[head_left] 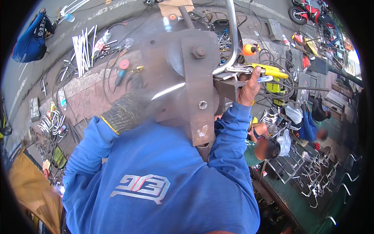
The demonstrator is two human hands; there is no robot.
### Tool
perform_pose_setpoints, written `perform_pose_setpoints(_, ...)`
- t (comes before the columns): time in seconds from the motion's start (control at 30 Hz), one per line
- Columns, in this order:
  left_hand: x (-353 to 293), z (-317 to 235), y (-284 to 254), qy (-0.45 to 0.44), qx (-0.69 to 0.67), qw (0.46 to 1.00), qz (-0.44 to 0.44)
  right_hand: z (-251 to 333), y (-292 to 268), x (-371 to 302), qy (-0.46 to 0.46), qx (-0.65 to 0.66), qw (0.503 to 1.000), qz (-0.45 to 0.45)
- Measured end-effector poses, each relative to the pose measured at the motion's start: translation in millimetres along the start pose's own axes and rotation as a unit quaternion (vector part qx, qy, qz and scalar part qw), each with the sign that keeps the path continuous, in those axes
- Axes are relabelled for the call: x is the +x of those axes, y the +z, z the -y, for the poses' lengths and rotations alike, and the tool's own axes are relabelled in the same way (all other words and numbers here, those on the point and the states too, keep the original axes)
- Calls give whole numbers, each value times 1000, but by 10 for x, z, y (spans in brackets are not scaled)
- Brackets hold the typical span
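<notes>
In front of my chest stands a heavy brown steel machine (200, 93) with a thick upright bar, a bolt head and a round plate. A bent shiny metal tube (233, 35) curves down to its right side. My bare right hand (248, 89) is closed there, its thumb against pliers (274, 71) with yellow handles and silver jaws beside the tube's end. A blue-and-white stick-like thing (265, 79) lies along the same hand. My left hand (124, 112), in a grey knit glove with a yellow cuff, is at the machine's left side; its fingers are blurred.
Left on the ground are an angle grinder (121, 74), a bundle of white rods (82, 52) and coiled cables (52, 124). An orange round thing (249, 49) sits beyond the tube. People crouch at right, near bent metal pieces (317, 175). Another person (31, 43) is at far left.
</notes>
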State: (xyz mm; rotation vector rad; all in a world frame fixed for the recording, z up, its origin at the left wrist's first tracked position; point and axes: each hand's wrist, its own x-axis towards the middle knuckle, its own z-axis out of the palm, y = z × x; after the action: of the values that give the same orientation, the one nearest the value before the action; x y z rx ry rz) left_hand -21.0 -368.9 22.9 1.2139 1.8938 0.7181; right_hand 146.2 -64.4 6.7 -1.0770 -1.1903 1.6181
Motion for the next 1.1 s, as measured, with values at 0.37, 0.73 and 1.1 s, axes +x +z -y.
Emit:
perform_pose_setpoints(0.37,-216,21,-88,-16,-28,999,-2,-125,-58,-142,41,21,997,66)
perform_pose_setpoints(0.73,-173,-103,-135,-41,13,999,2,-48,-27,-257,133,85,981,114)
perform_pose_setpoints(1.1,-151,-144,-87,-27,66,997,-27,-12,-18,-241,136,-20,979,148)
